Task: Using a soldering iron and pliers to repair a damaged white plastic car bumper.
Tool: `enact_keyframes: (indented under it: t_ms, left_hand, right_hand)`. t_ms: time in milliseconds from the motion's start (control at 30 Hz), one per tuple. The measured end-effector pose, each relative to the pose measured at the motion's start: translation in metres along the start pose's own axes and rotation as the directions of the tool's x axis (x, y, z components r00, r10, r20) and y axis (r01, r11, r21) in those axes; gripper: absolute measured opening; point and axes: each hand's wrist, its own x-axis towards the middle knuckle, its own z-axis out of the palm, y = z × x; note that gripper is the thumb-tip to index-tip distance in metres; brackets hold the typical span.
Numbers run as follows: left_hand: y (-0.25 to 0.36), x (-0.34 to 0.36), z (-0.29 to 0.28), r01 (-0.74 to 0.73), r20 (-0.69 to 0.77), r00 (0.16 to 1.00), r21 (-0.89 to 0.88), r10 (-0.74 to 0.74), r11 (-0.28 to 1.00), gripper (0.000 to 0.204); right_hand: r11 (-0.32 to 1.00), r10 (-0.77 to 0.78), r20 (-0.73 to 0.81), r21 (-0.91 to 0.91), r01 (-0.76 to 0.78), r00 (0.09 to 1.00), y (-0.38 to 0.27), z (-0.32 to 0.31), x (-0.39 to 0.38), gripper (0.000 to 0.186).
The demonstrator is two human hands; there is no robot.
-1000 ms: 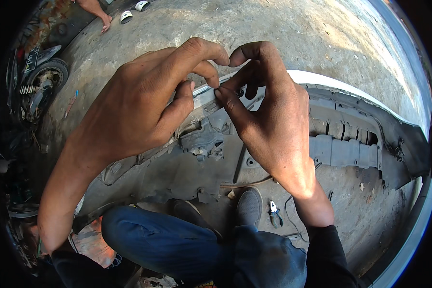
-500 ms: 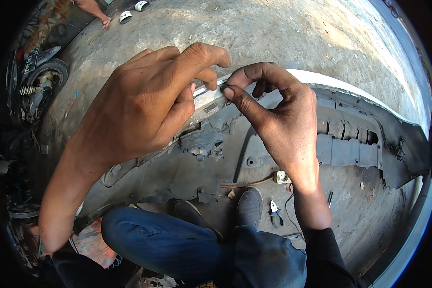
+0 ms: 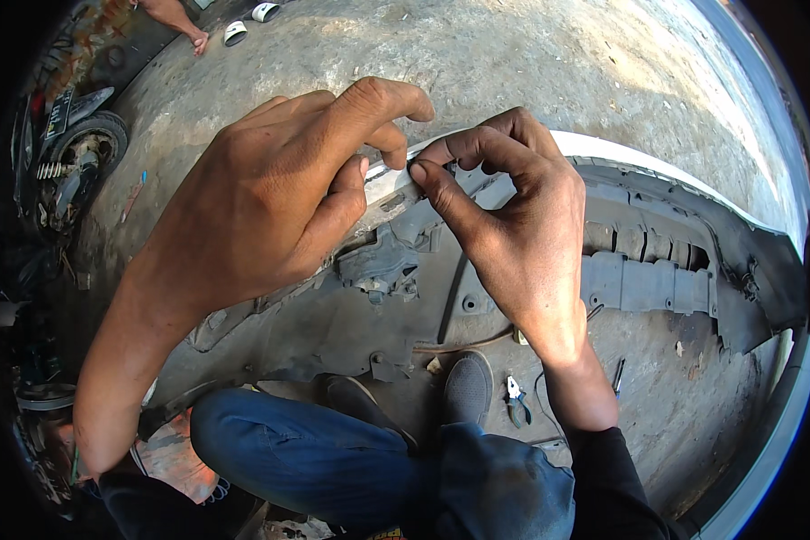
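Note:
A large car bumper (image 3: 657,283) lies inside up across the ground in front of me, grey within and white along its far rim. My left hand (image 3: 279,184) is over its left half, thumb and bent fingers on either side of the rim, index finger raised. Close by, my right hand (image 3: 513,211) pinches with thumb and index finger at the same rim. A small dark bit shows at those fingertips, too little to name. The left hand's palm side and part of the rim are hidden.
Pliers (image 3: 517,402) lie on the ground by my shoe (image 3: 468,387), near a cable. A slim dark tool (image 3: 619,376) lies right of my right wrist. A motorcycle wheel (image 3: 85,148) stands at left. Another person's foot (image 3: 200,42) and white slippers (image 3: 235,33) are at the far left.
My right hand has shifted slightly left along the rim, and its wrist has turned, now covering most of the white power socket. The left hand has stayed nearly still.

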Motion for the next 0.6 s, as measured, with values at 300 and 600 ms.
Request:
enact_keyframes:
  t_ms: [300,600]
  left_hand:
    - [-0.0013,-0.0002,0.0003,-0.020,-0.025,0.999,-0.020,0.020,1.000,0.044]
    - [0.0009,-0.0011,-0.0028,-0.025,0.025,0.999,0.051,0.024,0.998,0.045]
  right_hand:
    - [1.000,0.002,-0.019,0.000,-0.002,1.000,-0.0014,0.0031,-0.0002,0.012]
    - [0.999,-0.028,-0.010,-0.023,0.027,1.000,-0.0027,-0.0008,-0.0007,0.012]
